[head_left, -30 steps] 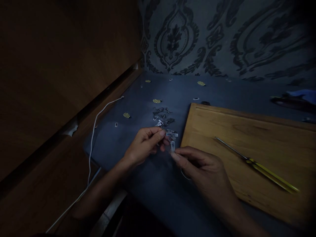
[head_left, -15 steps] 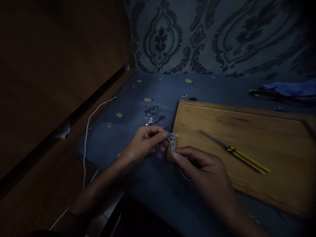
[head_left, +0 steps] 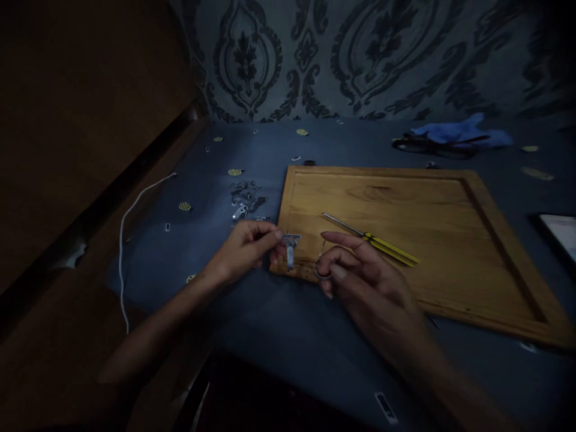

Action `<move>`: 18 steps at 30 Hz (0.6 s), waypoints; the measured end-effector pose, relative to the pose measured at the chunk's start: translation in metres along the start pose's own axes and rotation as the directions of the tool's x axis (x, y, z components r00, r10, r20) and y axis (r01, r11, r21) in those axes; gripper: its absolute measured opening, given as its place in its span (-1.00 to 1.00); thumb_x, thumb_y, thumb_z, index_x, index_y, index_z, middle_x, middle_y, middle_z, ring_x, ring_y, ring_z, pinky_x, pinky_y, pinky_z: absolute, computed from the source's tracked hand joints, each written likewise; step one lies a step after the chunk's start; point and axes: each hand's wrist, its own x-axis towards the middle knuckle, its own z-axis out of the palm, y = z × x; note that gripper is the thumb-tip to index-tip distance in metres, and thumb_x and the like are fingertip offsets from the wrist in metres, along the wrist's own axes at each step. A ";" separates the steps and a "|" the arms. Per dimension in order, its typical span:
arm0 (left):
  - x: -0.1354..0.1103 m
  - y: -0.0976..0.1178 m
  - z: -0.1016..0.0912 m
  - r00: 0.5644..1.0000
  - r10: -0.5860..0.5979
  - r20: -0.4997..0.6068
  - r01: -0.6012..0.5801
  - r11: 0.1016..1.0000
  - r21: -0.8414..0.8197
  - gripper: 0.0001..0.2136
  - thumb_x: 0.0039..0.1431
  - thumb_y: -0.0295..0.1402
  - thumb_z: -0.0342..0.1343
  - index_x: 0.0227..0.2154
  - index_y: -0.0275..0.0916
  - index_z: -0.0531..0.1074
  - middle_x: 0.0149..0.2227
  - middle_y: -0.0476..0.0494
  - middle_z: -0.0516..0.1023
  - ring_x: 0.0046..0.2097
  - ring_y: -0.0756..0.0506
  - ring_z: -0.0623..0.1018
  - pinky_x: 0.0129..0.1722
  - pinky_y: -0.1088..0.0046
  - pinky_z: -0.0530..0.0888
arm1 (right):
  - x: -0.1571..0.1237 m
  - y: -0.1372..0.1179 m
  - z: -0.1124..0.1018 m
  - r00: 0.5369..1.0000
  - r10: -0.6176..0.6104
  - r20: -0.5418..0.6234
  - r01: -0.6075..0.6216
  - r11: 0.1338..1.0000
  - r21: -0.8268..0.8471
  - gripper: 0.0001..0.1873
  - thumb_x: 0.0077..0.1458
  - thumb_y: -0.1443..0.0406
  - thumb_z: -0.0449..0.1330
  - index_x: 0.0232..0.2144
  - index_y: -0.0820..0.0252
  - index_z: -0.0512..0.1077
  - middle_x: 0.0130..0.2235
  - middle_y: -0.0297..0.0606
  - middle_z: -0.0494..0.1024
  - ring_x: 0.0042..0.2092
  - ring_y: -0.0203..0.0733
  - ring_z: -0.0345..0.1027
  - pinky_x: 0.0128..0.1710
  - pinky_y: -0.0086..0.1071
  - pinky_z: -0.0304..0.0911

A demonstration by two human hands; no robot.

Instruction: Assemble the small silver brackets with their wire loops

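Note:
My left hand (head_left: 249,249) pinches a small T-shaped metal latch-like fitting (head_left: 290,257) at its top bar, over the near left corner of the wooden board (head_left: 441,234). The fitting's flat tongue hangs downward. Just to the right, apart from the fitting, my right hand (head_left: 366,279) is closed with curled fingers around a thin curved metal wire loop (head_left: 321,276); its exact shape is hard to make out in the dim light. Behind my left hand lies a pile of small metal fittings and screws (head_left: 246,198) on the dark blue cloth.
A screwdriver (head_left: 390,247) with a yellow handle lies on the board. A white cable (head_left: 120,252) runs along the left edge beside a wooden panel (head_left: 90,108). Toward the back sits a blue cloth (head_left: 465,133) with dark items; a dark-framed object (head_left: 562,234) is at far right.
My right hand has let go of the fitting's tongue and drawn away to the right, with the wire loop at its fingers. My left hand still holds the fitting. The view has turned right.

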 end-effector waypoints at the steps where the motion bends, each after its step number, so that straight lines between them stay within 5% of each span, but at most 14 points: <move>1: 0.002 0.000 -0.004 1.000 0.001 -0.028 0.000 0.999 0.036 -0.73 0.24 -0.21 0.22 -0.49 -0.27 0.52 -0.58 -0.01 0.47 -0.57 0.09 0.36 -0.63 0.64 0.15 | -0.001 0.002 -0.002 1.000 -0.025 0.015 0.025 0.999 -0.031 -0.54 0.15 0.08 0.38 0.02 0.06 0.42 -0.37 -0.36 0.51 -0.44 -0.28 0.35 -0.44 -0.37 0.37; 9: 0.020 0.000 -0.039 0.992 0.005 -0.124 0.036 0.946 0.321 -0.70 0.26 -0.34 0.15 -0.60 -0.25 0.44 -0.68 0.04 0.39 -0.62 0.08 0.32 -0.60 0.59 0.18 | -0.003 0.006 -0.008 0.991 -0.112 0.069 0.120 0.984 -0.133 -0.53 0.24 0.11 0.33 0.13 0.02 0.36 -0.30 -0.33 0.58 -0.33 -0.22 0.49 -0.21 -0.27 0.51; 18: 0.022 0.000 -0.038 0.975 0.135 -0.177 0.004 0.784 0.621 -0.68 0.27 -0.33 0.18 -0.62 -0.23 0.40 -0.73 0.08 0.32 -0.61 0.05 0.32 -0.52 0.52 0.18 | -0.003 -0.001 -0.009 0.995 -0.082 0.058 0.090 0.986 -0.139 -0.65 0.20 0.21 0.33 0.02 0.07 0.46 -0.24 -0.24 0.70 -0.33 -0.21 0.60 -0.27 -0.32 0.56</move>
